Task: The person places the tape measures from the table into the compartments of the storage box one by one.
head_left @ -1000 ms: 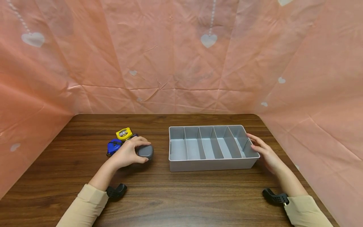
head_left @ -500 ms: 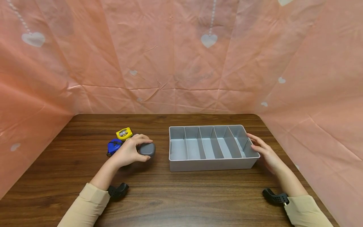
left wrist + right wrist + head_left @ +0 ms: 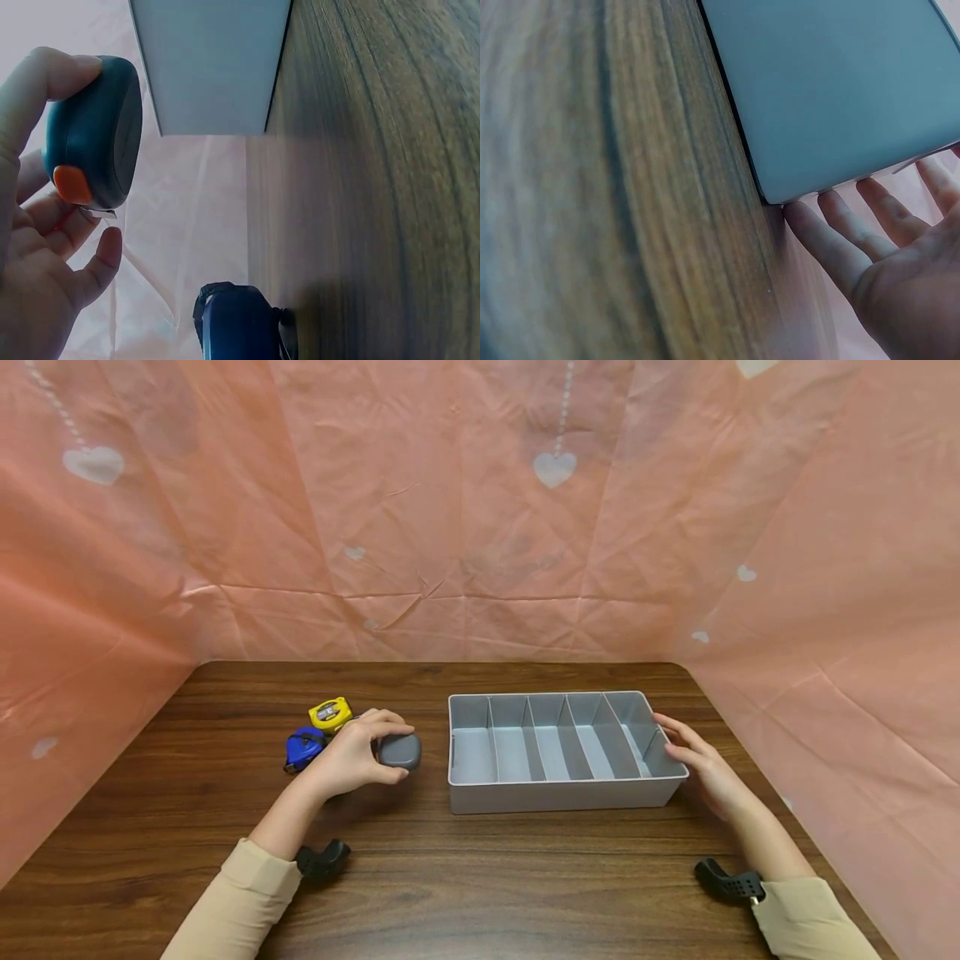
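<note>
Presently, left hand (image 3: 352, 758) pinches dark-grey rounded tape measure (image 3: 400, 752), orange button (image 3: 73, 184), above brown wood-grain bench (image 3: 480, 877), left of grey plastic five-compartment tray (image 3: 562, 796); outstretched right hand (image 3: 705, 770) touches tray's end; yellow tape measure (image 3: 341, 719), label (image 3: 326, 713) illegible.

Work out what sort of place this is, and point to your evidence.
Probably a small makeshift booth or recording corner: peach cloth hangs behind and beside the wooden table, and black devices are worn at both wrists.
</note>
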`<control>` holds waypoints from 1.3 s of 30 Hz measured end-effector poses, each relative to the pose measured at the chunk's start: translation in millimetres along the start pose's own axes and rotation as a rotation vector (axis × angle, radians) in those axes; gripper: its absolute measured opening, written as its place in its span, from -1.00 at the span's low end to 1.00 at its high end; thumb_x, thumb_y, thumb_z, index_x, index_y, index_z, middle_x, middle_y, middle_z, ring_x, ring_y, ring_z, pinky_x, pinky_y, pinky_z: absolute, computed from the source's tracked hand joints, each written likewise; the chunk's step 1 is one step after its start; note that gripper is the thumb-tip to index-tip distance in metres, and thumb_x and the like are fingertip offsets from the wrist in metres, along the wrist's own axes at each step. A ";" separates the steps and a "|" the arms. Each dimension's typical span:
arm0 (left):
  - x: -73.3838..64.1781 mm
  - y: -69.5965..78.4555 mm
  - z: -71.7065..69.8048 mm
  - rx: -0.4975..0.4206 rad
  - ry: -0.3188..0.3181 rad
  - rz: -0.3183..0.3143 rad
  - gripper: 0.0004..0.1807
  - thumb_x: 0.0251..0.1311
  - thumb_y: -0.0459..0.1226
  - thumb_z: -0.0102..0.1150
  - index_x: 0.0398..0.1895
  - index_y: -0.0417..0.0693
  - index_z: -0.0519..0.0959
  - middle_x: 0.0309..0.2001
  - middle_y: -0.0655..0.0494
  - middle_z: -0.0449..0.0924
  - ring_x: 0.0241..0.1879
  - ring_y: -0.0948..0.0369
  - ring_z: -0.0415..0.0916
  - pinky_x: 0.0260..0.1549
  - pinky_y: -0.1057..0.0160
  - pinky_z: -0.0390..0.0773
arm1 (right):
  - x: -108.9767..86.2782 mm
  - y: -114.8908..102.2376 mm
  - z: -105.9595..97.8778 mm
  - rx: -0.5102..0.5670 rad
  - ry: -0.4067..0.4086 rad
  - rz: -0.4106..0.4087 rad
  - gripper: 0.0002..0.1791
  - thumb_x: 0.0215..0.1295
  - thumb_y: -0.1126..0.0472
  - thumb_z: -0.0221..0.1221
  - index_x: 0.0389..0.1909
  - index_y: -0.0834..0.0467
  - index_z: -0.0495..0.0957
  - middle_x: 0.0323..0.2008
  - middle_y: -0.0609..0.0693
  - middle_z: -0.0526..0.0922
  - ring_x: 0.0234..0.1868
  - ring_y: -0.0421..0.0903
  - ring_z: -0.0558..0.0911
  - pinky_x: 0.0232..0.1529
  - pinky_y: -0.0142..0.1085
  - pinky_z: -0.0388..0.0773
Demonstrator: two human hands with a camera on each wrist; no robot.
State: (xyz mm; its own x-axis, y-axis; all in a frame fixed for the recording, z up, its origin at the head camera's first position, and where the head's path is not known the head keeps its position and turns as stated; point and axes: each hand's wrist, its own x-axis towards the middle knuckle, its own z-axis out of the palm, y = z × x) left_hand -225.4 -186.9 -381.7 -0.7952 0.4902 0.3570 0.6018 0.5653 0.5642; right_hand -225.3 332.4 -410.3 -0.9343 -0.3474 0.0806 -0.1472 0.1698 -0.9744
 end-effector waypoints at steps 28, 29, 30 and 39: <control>17.6 16.2 8.6 0.003 0.041 0.081 -0.40 -0.24 -0.23 0.54 0.01 -0.16 0.64 -0.03 0.14 0.53 -0.03 0.12 0.37 -0.02 -0.02 0.24 | -0.8 2.7 -1.0 -0.008 -0.002 -0.010 -0.45 0.53 0.20 -0.20 0.49 0.04 0.02 0.31 0.24 0.03 0.16 -0.17 0.27 -0.02 -0.39 0.40; 18.1 17.1 8.6 0.001 0.041 0.081 -0.40 -0.24 -0.23 0.54 0.01 -0.16 0.64 -0.03 0.14 0.53 -0.03 0.11 0.36 -0.02 -0.02 0.24 | -0.9 2.6 -0.8 -0.010 -0.004 -0.013 -0.45 0.53 0.20 -0.20 0.49 0.04 0.03 0.31 0.23 0.03 0.16 -0.18 0.28 -0.02 -0.39 0.40; 18.8 18.2 8.7 -0.002 0.041 0.081 -0.40 -0.24 -0.23 0.54 0.00 -0.16 0.64 -0.03 0.14 0.53 -0.03 0.11 0.37 -0.02 -0.02 0.25 | -0.9 2.6 -0.8 -0.006 -0.004 -0.010 -0.45 0.53 0.20 -0.20 0.49 0.04 0.03 0.31 0.22 0.04 0.16 -0.18 0.28 -0.02 -0.39 0.40; 25.8 25.6 10.7 -0.010 0.038 0.094 -0.41 -0.23 -0.21 0.53 0.01 -0.11 0.65 -0.04 0.17 0.53 -0.02 0.10 0.36 -0.06 0.02 0.29 | -0.7 2.9 -1.5 0.006 -0.001 -0.007 -0.45 0.53 0.19 -0.19 0.49 0.07 0.01 0.28 0.15 0.08 0.16 -0.17 0.29 -0.02 -0.38 0.41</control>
State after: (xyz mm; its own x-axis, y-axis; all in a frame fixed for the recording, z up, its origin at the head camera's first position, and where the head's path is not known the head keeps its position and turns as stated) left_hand -229.7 -152.7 -366.0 -0.7375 0.5154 0.4365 0.6734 0.5112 0.5341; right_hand -225.6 334.5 -412.8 -0.9328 -0.3498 0.0871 -0.1518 0.1619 -0.9751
